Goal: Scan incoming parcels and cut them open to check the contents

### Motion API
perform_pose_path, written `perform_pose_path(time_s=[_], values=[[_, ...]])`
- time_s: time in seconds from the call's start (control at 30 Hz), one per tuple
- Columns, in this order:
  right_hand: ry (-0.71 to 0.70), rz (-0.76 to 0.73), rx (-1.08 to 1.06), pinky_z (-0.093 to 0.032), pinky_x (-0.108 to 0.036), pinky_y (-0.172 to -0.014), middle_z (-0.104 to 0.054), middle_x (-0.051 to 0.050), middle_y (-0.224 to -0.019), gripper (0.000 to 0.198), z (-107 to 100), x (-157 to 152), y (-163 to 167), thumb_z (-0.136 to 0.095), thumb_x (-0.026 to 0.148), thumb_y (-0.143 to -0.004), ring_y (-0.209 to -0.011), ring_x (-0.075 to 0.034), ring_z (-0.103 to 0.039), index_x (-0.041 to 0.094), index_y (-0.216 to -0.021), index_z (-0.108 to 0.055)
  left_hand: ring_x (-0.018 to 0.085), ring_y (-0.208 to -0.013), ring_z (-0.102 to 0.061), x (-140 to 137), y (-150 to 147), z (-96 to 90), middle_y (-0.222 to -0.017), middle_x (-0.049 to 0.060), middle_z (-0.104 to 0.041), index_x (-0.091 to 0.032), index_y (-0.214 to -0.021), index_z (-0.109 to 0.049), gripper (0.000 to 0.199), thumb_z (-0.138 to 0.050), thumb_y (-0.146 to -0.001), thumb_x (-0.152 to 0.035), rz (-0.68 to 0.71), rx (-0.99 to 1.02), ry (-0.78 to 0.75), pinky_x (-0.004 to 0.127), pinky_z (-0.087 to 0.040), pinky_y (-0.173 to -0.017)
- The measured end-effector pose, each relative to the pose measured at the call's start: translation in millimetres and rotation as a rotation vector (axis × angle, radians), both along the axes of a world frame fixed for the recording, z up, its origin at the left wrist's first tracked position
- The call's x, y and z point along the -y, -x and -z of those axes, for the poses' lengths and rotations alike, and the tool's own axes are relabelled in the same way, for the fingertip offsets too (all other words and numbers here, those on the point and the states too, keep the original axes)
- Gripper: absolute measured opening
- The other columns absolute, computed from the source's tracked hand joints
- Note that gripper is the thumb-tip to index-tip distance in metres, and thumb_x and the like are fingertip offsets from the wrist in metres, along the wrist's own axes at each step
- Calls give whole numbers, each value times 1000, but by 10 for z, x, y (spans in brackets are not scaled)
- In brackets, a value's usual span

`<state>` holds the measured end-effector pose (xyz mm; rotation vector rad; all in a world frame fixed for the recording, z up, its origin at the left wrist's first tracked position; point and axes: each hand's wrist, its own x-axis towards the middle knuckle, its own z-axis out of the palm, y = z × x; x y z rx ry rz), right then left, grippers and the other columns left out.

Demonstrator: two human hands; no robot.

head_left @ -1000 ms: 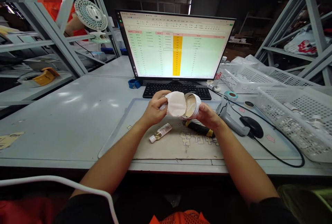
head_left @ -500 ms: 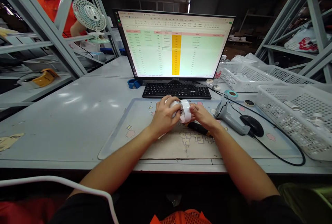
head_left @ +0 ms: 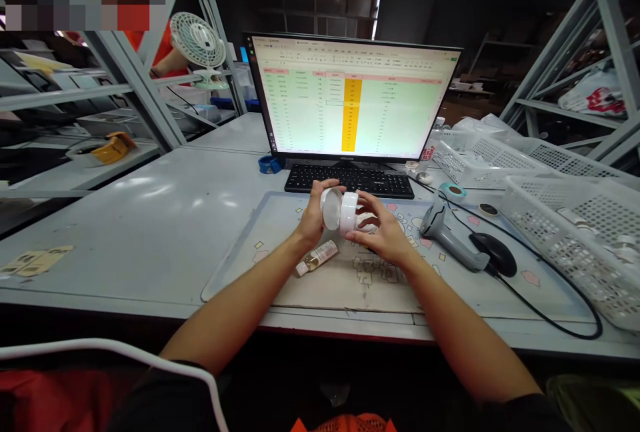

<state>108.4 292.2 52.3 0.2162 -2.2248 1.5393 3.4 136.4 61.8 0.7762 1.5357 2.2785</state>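
Above the desk mat (head_left: 280,295), both hands are raised close together. My left hand (head_left: 313,219) grips a round, pale disc-like piece (head_left: 331,209) that looks like a jar lid or jar end. Fingers and thumb of my right hand (head_left: 383,229) clasp a short white cylindrical jar (head_left: 349,213). The two white pieces are side by side; whether they touch is unclear. Below my left hand, a small bottle (head_left: 318,259) with a pale cap and brownish contents lies on its side. A dark object under my right hand is mostly hidden.
A keyboard (head_left: 350,181) and monitor (head_left: 350,105) stand beyond my hands. To the right are a barcode scanner (head_left: 455,239), a black mouse (head_left: 494,253), its looping cable and white perforated baskets (head_left: 565,239). A blue tape roll (head_left: 270,165) sits left of the keyboard.
My hands have shifted, and the pale round face beside the jar now shows. The small bottle on the mat has come into clear view. The camera view has shifted slightly.
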Motion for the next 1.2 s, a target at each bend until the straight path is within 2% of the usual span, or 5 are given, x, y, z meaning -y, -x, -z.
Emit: perform_pose_path(time_s=[0.37,0.53,0.73,0.93,1.2], values=[[-382,96,-111,-39,-63,-124,-43,-17,-166,90,186,174,78,-82,42,-88,-155,-39,-40,30,-164,-37,28,-113,-72,5,-168,-43,-128,13,-73,-18,-145,-58,78,-41,-101,-80,141,126,151,37,-59,-94],[158,-56,117,-64,-47,-89,-74,-13,-115,78,92,221,88,-65,78,-88,-100,-29,-73,22,-141,-59,34,-131,-62,18,-286,-9,-145,18,-62,-20,-148,-54,77,-37,-102,-79,31,-481,197,51,-52,-111],[505,-284,450,-47,-29,-41,-61,-2,-57,93,7,239,109,-25,101,-86,-45,-18,-58,21,-101,-70,31,-146,-48,79,-205,-28,-154,17,-55,-24,-149,-55,60,-34,-109,-64,-82,-1151,193,52,-36,-125],[-122,130,228,-57,-35,-66,-72,-7,-79,67,40,172,90,-48,79,-99,-66,-20,-65,18,-113,-72,30,-138,-52,112,284,107,-149,17,-60,-17,-148,-53,53,-42,-107,-49,-223,-988,588,49,-40,-120],[-930,-117,94,-49,-47,-104,-70,-13,-120,30,236,485,-10,-69,19,-97,-116,-30,-60,18,-127,-69,41,-142,-49,186,614,284,-149,20,-62,-18,-127,-69,45,-50,-101,-49,-227,-861,1009,71,-32,-118]])
